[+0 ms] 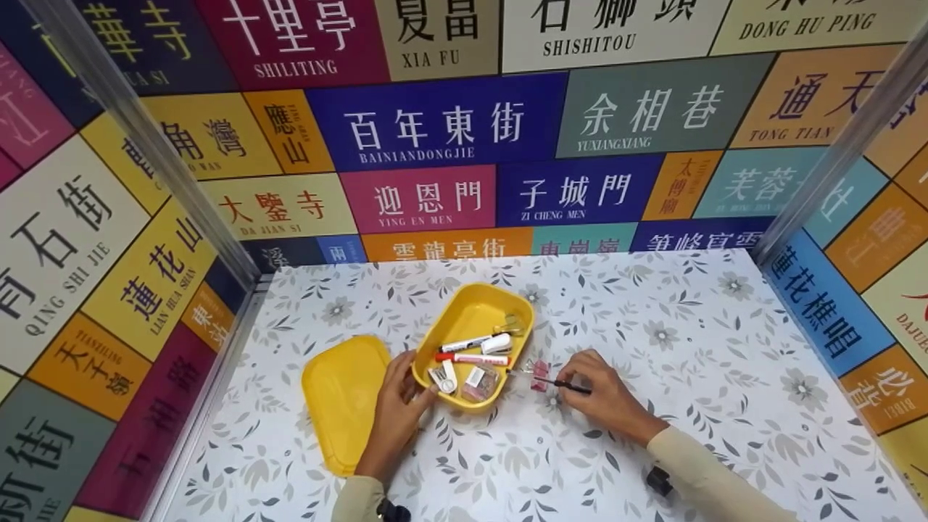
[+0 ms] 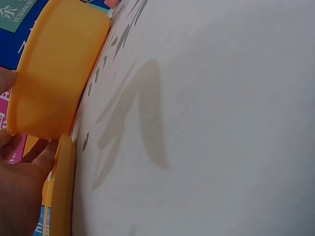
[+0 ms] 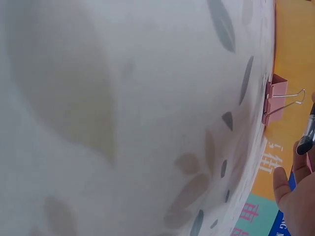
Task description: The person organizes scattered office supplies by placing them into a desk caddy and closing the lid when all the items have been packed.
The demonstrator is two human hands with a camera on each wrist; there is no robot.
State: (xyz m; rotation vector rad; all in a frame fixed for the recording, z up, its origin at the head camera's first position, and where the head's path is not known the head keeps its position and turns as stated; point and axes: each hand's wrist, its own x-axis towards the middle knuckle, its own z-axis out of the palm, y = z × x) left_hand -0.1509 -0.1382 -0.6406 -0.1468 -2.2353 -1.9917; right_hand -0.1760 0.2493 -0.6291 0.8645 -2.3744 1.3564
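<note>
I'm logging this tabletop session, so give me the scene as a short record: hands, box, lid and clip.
left hand: grips the yellow box by its corner
right hand: pinches a slim, black-ended item
yellow box: open, with markers and smaller items inside
yellow lid: off, beside the box
pink binder clip: on the table, between box and right hand

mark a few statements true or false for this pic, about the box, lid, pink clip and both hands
1. The left hand touches the yellow box. True.
2. The right hand holds a slim dark pen-like item. True.
3. The box is covered. False: its yellow lid lies beside it on the table.
4. The pink clip sits outside the box. True.
5. The box holds nothing red. False: a red-and-white marker lies inside.
</note>
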